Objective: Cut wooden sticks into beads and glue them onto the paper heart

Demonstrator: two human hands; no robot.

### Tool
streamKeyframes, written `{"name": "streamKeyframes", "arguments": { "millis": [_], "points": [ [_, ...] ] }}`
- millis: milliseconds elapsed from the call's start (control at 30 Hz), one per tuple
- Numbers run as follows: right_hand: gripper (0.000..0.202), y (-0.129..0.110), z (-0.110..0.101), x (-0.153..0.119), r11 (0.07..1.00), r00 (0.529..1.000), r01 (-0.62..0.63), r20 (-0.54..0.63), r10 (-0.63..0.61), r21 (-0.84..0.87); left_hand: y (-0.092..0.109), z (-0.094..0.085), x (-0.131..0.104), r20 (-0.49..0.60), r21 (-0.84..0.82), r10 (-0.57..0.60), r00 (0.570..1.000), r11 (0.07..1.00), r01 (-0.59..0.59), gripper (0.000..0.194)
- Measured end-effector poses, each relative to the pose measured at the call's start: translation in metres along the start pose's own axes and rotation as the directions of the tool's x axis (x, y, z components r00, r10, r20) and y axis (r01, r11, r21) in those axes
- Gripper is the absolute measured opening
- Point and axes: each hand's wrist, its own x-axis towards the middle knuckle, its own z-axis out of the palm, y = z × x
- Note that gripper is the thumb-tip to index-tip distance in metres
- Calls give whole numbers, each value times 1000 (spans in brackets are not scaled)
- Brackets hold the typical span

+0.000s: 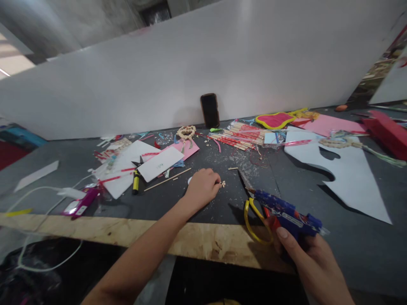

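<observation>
My left hand rests low over the dark tabletop near its front edge. Its fingers are curled, with small pale wooden bits at the fingertips; what they pinch, if anything, is too small to make out. On the right, my right hand is wrapped round the handle of a blue glue gun, whose nozzle points up and left. Yellow-handled scissors lie just beside the gun, partly over the table edge. A short stick lies by the scissor tips, and a longer thin stick is left of my left hand.
A phone leans on the white panel behind. Red-patterned sticks lie before it. White cut card is at right. At left are papers, a yellow-black cutter, a purple device and a white cable.
</observation>
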Motion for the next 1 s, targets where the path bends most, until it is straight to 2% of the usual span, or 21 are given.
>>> {"name": "streamKeyframes", "arguments": {
  "millis": [233, 300, 367, 433, 467, 533, 600, 633, 700, 767, 833, 1000],
  "points": [
    [29, 4, -1, 2, 999, 999, -24, 36, 25, -36, 3, 2, 0, -7, 31, 6, 1000, 1000, -5, 23],
    [29, 5, -2, 1, 999, 999, -24, 40, 25, -35, 5, -3, -5, -35, -49, 12, 999, 999, -14, 21],
    [27, 3, -1, -1, 999, 1000, -12, 25, 13, -31, 9, -8, -12, -81, -264, -26, 996, 965, 3, 17],
    [26, -3, 3, -6, 1000, 1000, 6, -2, -6, -11, 15, -11, -23, -78, -572, -133, 988, 818, 65, 15],
    [26, -7, 6, -9, 1000, 1000, 8, -20, -7, 13, 18, -11, -29, -43, -710, -197, 979, 696, 109, 16],
    [26, -16, 15, -16, 995, 999, -7, -49, 11, 96, 25, -9, -40, 53, -904, -297, 953, 391, 172, 19],
    [25, -23, 25, -22, 984, 998, -13, -63, 24, 176, 31, -4, -50, 136, -980, -338, 931, 95, 177, 22],
    [25, -24, 28, -24, 981, 998, -6, -61, 18, 193, 34, -3, -54, 173, -984, -339, 925, -24, 175, 23],
    [24, -24, 32, -25, 983, 999, 38, -24, -34, 179, 40, 0, -60, 232, -965, -323, 918, -198, 174, 26],
    [24, -21, 33, -24, 987, 995, 89, 33, -94, 133, 44, 0, -63, 267, -940, -308, 913, -293, 176, 28],
    [24, -18, 31, -22, 987, 987, 129, 87, -138, 99, 46, -1, -66, 283, -922, -300, 911, -347, 172, 29],
    [21, -19, 31, -22, 986, 983, 148, 96, -155, 73, 46, 1, -69, 290, -896, -275, 917, -415, 159, 27]
  ]
}}
